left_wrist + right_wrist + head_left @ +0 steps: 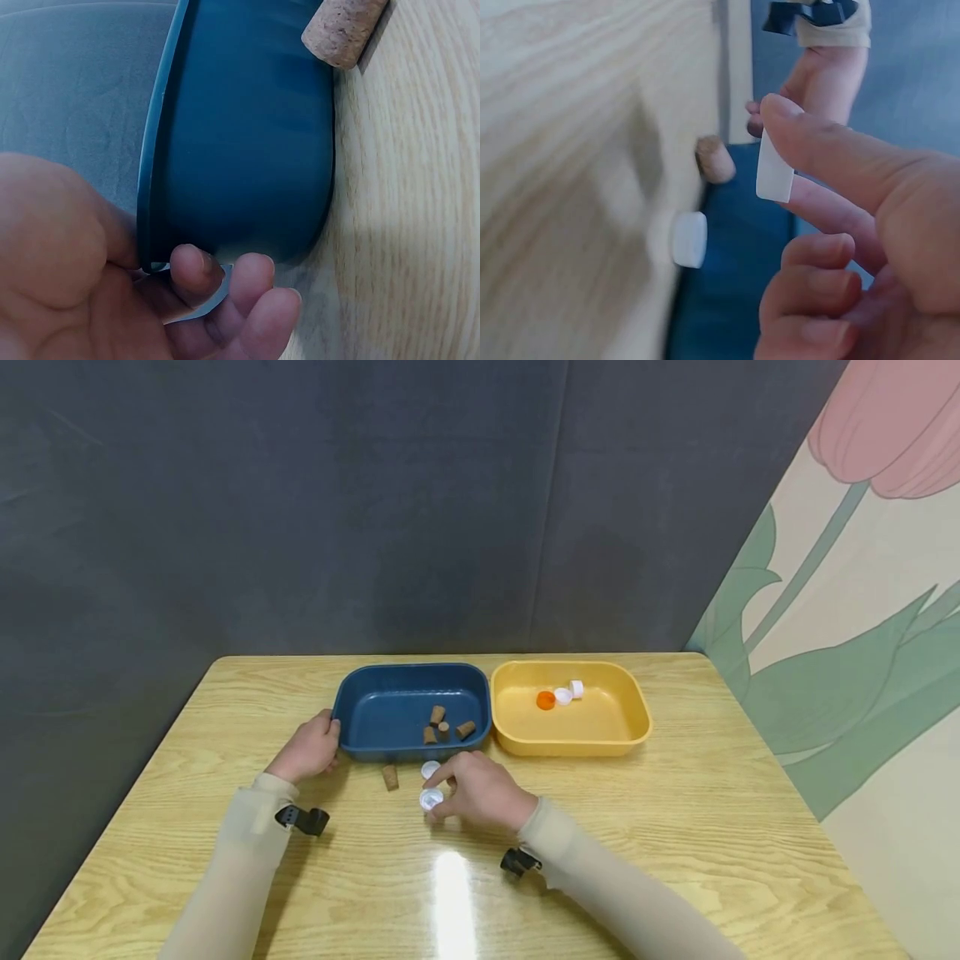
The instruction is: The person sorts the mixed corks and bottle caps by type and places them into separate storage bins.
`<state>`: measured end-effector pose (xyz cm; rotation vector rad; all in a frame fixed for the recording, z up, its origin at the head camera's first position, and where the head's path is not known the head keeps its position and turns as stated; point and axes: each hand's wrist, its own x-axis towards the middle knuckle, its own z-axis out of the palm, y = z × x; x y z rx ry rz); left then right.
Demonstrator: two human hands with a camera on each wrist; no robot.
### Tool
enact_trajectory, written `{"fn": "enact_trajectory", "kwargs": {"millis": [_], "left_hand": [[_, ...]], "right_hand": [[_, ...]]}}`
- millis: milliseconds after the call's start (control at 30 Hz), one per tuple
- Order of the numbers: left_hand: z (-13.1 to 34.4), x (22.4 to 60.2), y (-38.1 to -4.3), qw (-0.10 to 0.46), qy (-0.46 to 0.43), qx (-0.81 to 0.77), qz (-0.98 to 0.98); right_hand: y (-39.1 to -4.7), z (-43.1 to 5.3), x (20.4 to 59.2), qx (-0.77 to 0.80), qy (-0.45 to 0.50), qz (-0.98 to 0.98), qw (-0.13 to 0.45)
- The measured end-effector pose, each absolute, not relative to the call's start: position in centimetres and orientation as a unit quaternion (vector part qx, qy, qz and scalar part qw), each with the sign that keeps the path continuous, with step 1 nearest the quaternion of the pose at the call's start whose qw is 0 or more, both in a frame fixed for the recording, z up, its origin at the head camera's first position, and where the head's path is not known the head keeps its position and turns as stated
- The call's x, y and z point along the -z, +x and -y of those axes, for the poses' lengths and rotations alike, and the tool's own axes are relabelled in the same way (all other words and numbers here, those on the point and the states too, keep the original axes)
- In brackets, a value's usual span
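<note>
My left hand holds the left end of a dark blue plastic tray, its thumb at the rim and its fingers curled against the outside in the left wrist view. Between thumb and finger, my right hand pinches a white bottle cap, raised off the wood. In the head view this cap shows its hollow side. A second white cap lies on the table close to the tray's front wall. Left of it lies a cork. Several corks are inside the blue tray.
Touching the blue tray's right side is a yellow tray. It contains an orange cap and two white caps. Both trays stand near the back of the wooden table, before a dark curtain.
</note>
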<state>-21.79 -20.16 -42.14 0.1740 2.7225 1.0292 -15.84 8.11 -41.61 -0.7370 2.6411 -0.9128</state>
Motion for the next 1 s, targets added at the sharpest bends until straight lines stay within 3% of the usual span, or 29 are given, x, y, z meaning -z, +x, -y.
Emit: {"fn": "enact_trajectory", "kwargs": {"millis": [1000], "left_hand": [[20.1,42.2,-21.7,0.111,0.061,-0.347,-0.929]], "right_hand": [[-18.5,-16.9,38.0,0.315,-0.198,-0.927,0.047]]}}
